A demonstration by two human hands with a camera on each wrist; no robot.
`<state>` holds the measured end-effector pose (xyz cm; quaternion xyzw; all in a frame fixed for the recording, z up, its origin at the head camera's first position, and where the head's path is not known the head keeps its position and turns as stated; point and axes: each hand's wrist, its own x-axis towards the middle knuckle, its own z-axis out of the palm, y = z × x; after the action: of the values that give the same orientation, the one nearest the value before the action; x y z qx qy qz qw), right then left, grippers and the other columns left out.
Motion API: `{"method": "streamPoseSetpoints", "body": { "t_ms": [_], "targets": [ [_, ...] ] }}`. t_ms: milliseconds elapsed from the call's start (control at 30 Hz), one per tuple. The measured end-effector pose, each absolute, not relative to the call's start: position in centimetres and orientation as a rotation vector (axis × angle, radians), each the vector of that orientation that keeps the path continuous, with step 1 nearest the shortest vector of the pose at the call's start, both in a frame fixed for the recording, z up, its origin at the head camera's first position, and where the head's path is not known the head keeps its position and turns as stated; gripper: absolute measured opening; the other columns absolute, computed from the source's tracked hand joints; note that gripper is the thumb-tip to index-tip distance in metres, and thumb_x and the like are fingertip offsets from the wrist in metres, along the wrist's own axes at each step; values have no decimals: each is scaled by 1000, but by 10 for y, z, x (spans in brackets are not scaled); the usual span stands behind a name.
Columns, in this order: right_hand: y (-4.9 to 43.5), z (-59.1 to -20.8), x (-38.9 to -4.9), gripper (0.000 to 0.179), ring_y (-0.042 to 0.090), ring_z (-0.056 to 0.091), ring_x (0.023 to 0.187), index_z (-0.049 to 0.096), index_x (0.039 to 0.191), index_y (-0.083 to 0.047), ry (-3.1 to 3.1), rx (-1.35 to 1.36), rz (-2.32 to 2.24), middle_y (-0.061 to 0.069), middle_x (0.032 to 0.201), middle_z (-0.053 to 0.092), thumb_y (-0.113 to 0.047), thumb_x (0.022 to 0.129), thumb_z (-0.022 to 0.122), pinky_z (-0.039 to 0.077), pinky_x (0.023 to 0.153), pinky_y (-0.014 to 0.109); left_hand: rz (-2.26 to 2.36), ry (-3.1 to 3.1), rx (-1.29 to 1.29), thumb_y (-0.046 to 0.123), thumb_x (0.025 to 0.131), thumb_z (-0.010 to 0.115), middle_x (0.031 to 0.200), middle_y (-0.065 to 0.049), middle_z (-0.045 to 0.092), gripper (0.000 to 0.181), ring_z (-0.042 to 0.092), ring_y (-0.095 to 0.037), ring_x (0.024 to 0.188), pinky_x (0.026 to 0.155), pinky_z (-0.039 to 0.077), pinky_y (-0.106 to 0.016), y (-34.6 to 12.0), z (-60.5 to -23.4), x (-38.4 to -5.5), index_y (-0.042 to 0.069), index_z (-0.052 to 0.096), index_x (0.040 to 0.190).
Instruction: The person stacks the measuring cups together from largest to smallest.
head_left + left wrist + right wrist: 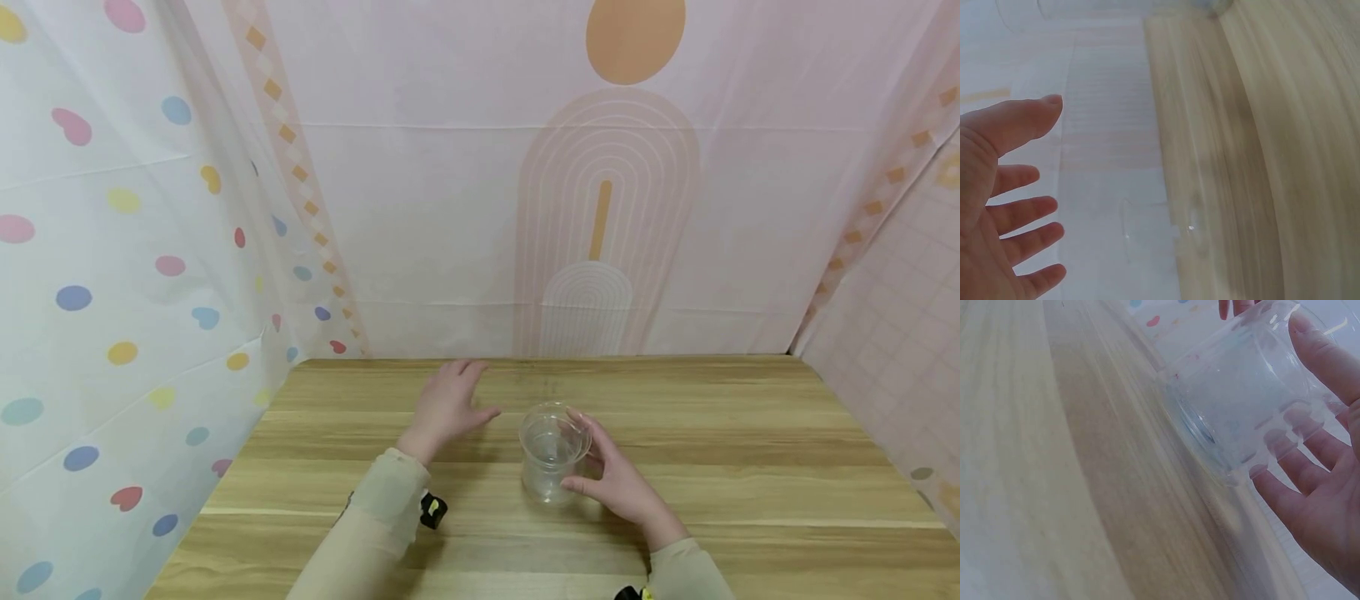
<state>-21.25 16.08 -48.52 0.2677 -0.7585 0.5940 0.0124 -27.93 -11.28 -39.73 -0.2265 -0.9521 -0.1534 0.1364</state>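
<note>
A clear plastic cup [550, 467] stands upright on the wooden table, its wide rim uppermost. My right hand [618, 483] grips it from the right, thumb on the near side and fingers round the far side. In the right wrist view, the fingers show through the wall of the cup [1229, 387], and its base is right at the tabletop. To the left of the cup my left hand [444, 408] is held over the table, fingers spread and nothing in them. The left wrist view shows the thumb and fingers of this hand [979, 212] well apart.
A faint transparent object [1191, 228] shows near the table's back edge in the left wrist view. Patterned cloth [420, 208] hangs behind the table [712, 500], with a dotted cloth [150, 333] at the left. Black straps with small devices [432, 510] are at both wrists.
</note>
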Motion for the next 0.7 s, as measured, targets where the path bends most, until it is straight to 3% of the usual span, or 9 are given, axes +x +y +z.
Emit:
{"method": "streamPoseSetpoints", "body": {
  "t_ms": [300, 700],
  "targets": [
    [162, -485, -212, 93, 44, 43, 132, 25, 156, -11, -2374, 833, 1833, 23, 152, 37, -6, 81, 79, 41, 104, 34, -409, -2840, -601, 40, 76, 85, 143, -19, 49, 86, 46, -39, 129, 105, 37, -58, -122, -406, -295, 9, 46, 146],
    [161, -483, -209, 94, 44, 43, 133, 24, 156, -9, -2371, 839, 1858, 23, 153, 35, -7, 80, 80, 41, 104, 33, -531, -2954, -566, 40, 77, 85, 149, -22, 41, 93, 39, -42, 135, 107, 32, -61, -131, -406, -307, 8, 39, 151]
  ]
}}
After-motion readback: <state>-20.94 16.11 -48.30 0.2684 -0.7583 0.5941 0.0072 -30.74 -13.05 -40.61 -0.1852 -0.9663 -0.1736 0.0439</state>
